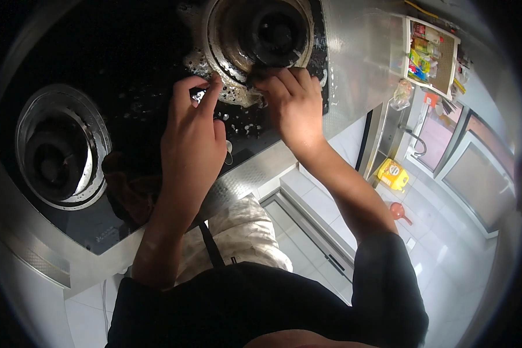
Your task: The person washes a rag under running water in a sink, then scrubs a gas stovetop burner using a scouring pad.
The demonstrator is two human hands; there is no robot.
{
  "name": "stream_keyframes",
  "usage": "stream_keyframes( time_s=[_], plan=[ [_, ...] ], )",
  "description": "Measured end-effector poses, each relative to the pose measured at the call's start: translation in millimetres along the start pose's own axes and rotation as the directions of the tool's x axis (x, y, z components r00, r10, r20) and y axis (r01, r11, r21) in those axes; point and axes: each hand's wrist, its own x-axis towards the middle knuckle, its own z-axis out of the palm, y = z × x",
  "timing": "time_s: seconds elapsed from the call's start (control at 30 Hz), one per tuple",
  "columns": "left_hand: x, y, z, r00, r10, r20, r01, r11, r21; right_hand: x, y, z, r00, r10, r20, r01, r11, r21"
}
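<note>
My right hand [296, 102] grips a dark scrubbing pad [257, 75], mostly hidden under the fingers, against the near rim of the right gas burner [213, 56]. Greyish suds [239, 96] lie around that burner on the black glass cooktop [143, 56]. Just left of the suds is my left hand [193, 130], its fingers bent and apart, with the index fingertip close to the burner's metal ring. A bright wet patch shows through the gap between those fingers. I see nothing held there.
The left gas burner [63, 148] has a metal drip ring. A dark brown cloth [132, 189] lies beside it. Steel counter [239, 178] borders the glass. On the right are a wall rack [430, 56] with packets, a faucet [417, 141], a yellow jug [392, 174] and a pink ladle [399, 211].
</note>
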Motion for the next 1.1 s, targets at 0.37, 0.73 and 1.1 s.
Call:
stream_keyframes(
  time_s=[0.37,0.73,1.1],
  plan=[
    [-2.3,-4.7,5.2,0.999,-0.025,-0.026,0.024,0.998,-0.06,16.9,-49.2,24.5,0.964,0.184,-0.191,-0.127,0.953,0.274],
    [-4.1,-5.0,2.6,1.0,-0.01,-0.013,0.009,0.994,-0.109,12.0,-35.1,11.7,0.959,0.25,-0.132,-0.204,0.936,0.287],
    [41.0,-15.3,14.3,0.97,0.077,-0.232,-0.102,0.99,-0.097,21.2,-34.0,9.1,0.996,0.072,-0.059,-0.061,0.984,0.168]
  ],
)
